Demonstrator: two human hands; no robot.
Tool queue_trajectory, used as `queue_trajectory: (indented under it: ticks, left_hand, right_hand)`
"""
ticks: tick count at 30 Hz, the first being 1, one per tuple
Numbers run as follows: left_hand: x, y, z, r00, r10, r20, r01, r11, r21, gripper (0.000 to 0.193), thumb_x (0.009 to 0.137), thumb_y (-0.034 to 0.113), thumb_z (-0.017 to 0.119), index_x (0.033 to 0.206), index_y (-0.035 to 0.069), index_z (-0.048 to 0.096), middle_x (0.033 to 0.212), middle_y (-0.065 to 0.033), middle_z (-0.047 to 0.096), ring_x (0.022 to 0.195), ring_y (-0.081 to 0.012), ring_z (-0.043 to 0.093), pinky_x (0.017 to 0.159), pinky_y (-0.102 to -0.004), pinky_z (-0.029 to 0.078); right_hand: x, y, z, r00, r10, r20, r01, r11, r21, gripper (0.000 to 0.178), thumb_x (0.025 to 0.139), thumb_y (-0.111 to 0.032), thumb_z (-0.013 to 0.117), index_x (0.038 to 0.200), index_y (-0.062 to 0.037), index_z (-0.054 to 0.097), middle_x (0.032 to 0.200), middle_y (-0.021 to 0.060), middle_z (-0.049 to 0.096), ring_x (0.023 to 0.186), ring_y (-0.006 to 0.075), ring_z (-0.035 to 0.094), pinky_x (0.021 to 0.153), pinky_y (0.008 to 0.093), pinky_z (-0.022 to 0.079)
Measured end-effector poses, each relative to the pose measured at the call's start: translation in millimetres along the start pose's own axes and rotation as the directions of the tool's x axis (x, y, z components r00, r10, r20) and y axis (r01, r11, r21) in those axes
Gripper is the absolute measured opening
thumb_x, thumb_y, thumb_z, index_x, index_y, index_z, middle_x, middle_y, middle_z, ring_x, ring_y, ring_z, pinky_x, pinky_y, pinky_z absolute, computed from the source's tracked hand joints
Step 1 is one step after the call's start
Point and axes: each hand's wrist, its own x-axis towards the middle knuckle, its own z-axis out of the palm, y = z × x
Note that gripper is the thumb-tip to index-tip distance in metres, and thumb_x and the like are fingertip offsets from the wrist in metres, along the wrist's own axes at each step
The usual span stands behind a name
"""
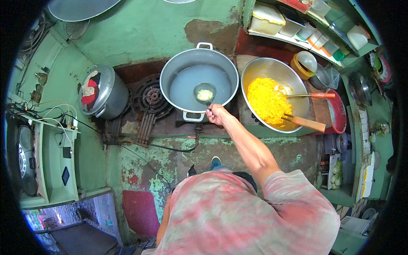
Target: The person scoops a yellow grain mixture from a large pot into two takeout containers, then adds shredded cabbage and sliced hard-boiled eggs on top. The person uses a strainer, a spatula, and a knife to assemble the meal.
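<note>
My right hand (216, 114) is closed round the handle of a small round strainer (205, 92), just past the near rim of a big grey two-handled pot (231, 70). Inside the strainer lies a pale yellowish clump, too small to make out. Cloudy, bluish-white liquid (191, 78) lies in the pot beneath it. To the right of the pot, a wide steel bowl (255, 66) contains a heap of bright yellow shreds (267, 100). Two utensils rest in that bowl, one with an orange handle (323, 95), one with a wooden handle (309, 123). My left hand is out of sight; only part of that arm shows beside my shirt.
A black gas burner (151, 94) separates the big pot from a lidded pot (114, 91) topped with cloths (90, 91). At the right stand a red basin (338, 112) and smaller bowls (306, 61). Plastic containers (267, 19) line a shelf above. A hose (174, 148) runs below the counter.
</note>
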Motion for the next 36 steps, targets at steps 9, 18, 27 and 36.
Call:
queue_trajectory:
  ticks: [9,18,27,36]
  left_hand:
    - [-6.1,-5.1,-4.3,0.998,0.043,-0.036,-0.041,0.998,0.043,0.049,0.095,0.044,0.047,0.125,0.009,0.063,0.120,-0.0194,0.066,0.109,-0.0296,0.063,0.094,-0.0390,0.047]
    - [-1.9,-4.9,-2.2,0.999,0.007,-0.039,-0.009,0.999,-0.052,0.049,0.094,0.045,0.050,0.118,0.005,0.067,0.114,-0.0177,0.068,0.103,-0.0258,0.062,0.092,-0.0372,0.047]
    - [-2.6,-9.8,1.2,1.000,0.020,-0.017,-0.019,0.999,0.033,0.050,0.095,0.044,0.048,0.118,0.004,0.066,0.115,-0.0206,0.067,0.106,-0.0287,0.063,0.093,-0.0384,0.047]
    - [2.0,7.9,1.6,0.998,0.057,0.020,-0.059,0.986,0.154,0.051,0.095,0.044,0.047,0.118,0.002,0.065,0.117,-0.0235,0.066,0.108,-0.0316,0.063,0.094,-0.0397,0.047]
  right_hand:
    - [-14.3,12.2,2.9,0.990,-0.094,0.105,0.095,0.995,-0.003,0.017,0.097,-0.019,0.041,0.085,-0.0096,0.048,0.063,-0.0053,0.046,0.045,0.0052,0.034,0.041,0.0232,0.027]
    - [6.1,13.5,-3.4,0.999,-0.012,-0.043,0.008,0.996,-0.088,0.016,0.093,-0.018,0.041,0.080,-0.0115,0.045,0.060,-0.0024,0.046,0.044,0.0073,0.038,0.040,0.0248,0.030]
    - [0.8,6.7,-3.0,0.999,0.041,-0.034,-0.043,0.998,-0.042,0.018,0.095,-0.018,0.041,0.079,-0.0100,0.046,0.059,-0.0026,0.045,0.044,0.0069,0.038,0.039,0.0232,0.028]
    - [-26.6,3.4,11.4,0.999,-0.004,0.036,0.001,0.995,0.104,0.017,0.098,-0.018,0.042,0.086,-0.0082,0.048,0.064,-0.0038,0.047,0.046,0.0055,0.036,0.041,0.0218,0.028]
